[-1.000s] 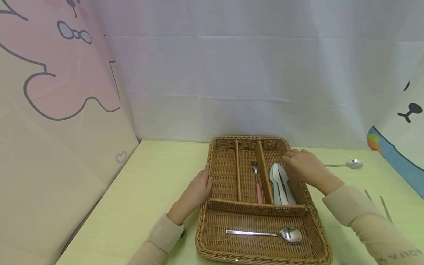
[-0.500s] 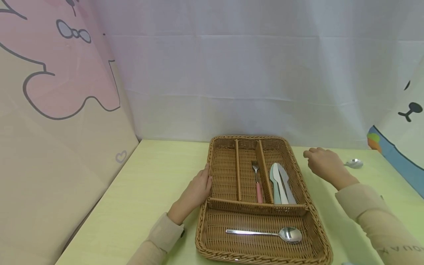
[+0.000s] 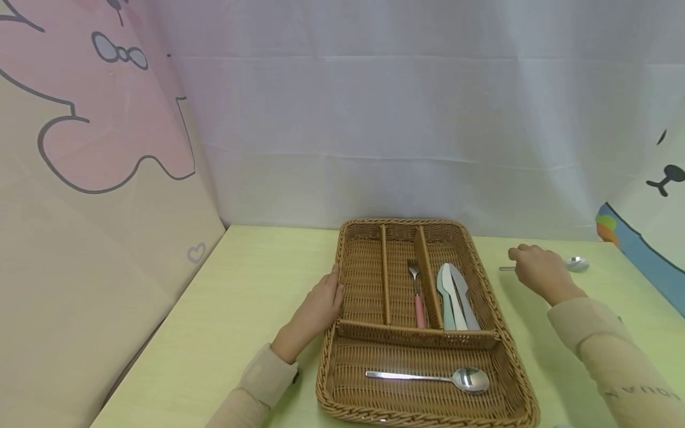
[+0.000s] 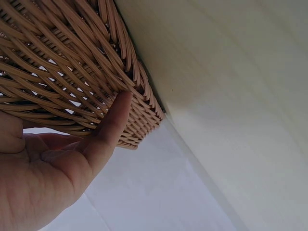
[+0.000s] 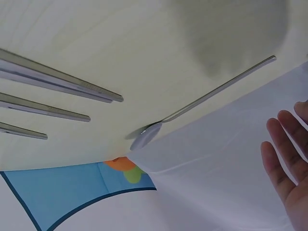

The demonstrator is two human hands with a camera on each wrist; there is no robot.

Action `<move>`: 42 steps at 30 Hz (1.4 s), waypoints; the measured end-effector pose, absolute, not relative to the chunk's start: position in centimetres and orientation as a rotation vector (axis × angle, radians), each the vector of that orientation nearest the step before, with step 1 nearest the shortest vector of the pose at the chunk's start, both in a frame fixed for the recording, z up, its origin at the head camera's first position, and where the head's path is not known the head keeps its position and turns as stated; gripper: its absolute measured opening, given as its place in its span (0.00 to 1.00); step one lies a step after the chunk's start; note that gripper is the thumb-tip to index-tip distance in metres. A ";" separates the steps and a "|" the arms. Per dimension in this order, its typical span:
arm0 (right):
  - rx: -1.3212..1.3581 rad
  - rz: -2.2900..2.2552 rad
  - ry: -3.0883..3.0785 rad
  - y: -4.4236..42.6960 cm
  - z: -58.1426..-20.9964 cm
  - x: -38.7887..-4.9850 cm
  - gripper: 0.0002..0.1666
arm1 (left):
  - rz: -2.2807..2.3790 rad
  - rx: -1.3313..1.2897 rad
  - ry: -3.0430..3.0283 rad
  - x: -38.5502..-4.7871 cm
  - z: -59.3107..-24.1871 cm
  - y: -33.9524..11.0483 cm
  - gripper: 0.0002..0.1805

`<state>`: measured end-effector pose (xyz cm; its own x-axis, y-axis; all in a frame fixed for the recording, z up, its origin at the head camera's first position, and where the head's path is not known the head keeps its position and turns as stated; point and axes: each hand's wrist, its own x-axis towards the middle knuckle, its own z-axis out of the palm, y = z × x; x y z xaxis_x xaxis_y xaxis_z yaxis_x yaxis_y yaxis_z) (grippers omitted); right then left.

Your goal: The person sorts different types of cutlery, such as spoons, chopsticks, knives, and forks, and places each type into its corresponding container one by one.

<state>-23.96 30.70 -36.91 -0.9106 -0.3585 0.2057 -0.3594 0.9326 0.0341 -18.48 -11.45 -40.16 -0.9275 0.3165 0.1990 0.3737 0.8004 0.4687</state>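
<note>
A brown wicker cutlery basket (image 3: pixel 327 380) has several compartments. My left hand (image 3: pixel 318 303) holds its left rim; in the left wrist view, a finger of this hand (image 4: pixel 72 168) lies along the outer woven wall. To the right of the basket, my right hand (image 3: pixel 544 272) hovers over a metal spoon (image 3: pixel 578 264) on the table, hiding the middle of its handle. Seen from the right wrist, the fingers (image 5: pixel 284 144) are loosely extended and apart from the spoon (image 5: pixel 207 98). Another spoon (image 3: pixel 470 380) lies in the basket's front compartment.
A pink-handled fork (image 3: pixel 419 309) lies in the middle rear compartment. Green, white and grey knives (image 3: pixel 453 297) fill part of the right one. Several metal chopsticks (image 5: pixel 57 77) lie on the table near the spoon. A white curtain (image 3: pixel 374 148) hangs behind the table.
My right hand has left the basket's right rim and moved right, over the spoon's handle. The left hand and the basket stay in place.
</note>
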 end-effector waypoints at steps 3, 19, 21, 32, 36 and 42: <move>0.525 0.011 -2.894 31.1 -37.3 -24.1 0.14 | -0.786 -0.553 -2.876 -18.5 -40.2 -11.4 0.28; 0.513 -0.070 -2.940 31.8 -39.0 -25.1 0.14 | -0.775 -0.552 -2.875 -18.6 -40.3 -11.5 0.28; 0.519 -0.094 -2.928 31.7 -39.1 -25.3 0.14 | -0.776 -0.549 -2.876 -18.6 -40.3 -11.5 0.28; 0.520 -0.162 -2.933 31.8 -39.8 -26.0 0.10 | -0.807 -0.539 -2.890 -18.5 -40.2 -11.4 0.28; 0.509 -0.176 -2.950 32.0 -40.1 -25.9 0.10 | -0.808 -0.545 -2.887 -18.5 -40.2 -11.4 0.28; 0.494 -0.193 -2.960 32.2 -40.5 -25.9 0.11 | -0.811 -0.546 -2.888 -18.5 -40.1 -11.4 0.28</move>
<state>-25.87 32.21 -40.53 -0.9373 -0.3303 0.1113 -0.3131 0.9382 0.1479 -18.50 -11.44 -40.05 -0.9318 0.3140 0.1823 0.3629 0.7947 0.4865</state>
